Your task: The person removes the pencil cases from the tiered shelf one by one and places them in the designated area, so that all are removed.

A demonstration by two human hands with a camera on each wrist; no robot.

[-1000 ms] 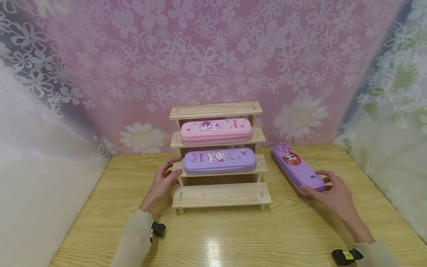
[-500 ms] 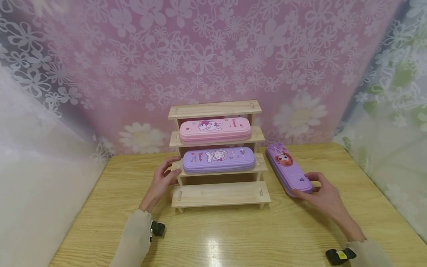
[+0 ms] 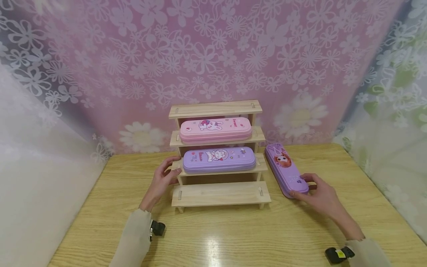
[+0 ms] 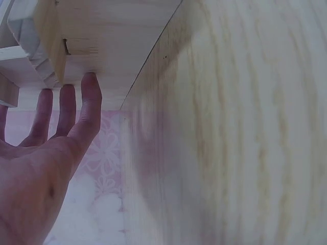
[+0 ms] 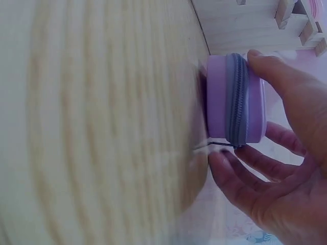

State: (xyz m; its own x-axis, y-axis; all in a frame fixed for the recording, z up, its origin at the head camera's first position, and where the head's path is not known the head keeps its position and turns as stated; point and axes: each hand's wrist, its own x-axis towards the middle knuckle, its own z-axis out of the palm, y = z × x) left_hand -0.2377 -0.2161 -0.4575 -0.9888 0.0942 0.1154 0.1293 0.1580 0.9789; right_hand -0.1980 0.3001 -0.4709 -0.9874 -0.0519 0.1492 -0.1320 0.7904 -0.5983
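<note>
With right hand (image 3: 321, 195), pinching near end of doll-print case (image 3: 287, 171), right of frame. With left hand (image 3: 162, 180) spread, touching rack (image 3: 220, 194) mid-frame. Below, wood-grained table (image 3: 267, 237), glare-lit at bottom centre. Across the top, pink flowered wall (image 3: 213, 55).

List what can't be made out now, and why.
Head: fine lettering on the long purple zippered case with a red-haired cartoon face: too small and blurred.
Head: most of the step under the long pink case with a rabbit print: covered by that case.
Left wrist: part of the left hand: cut off by the left edge.
Right wrist: much of the pale wooden stand: cut off by the top right corner.
</note>
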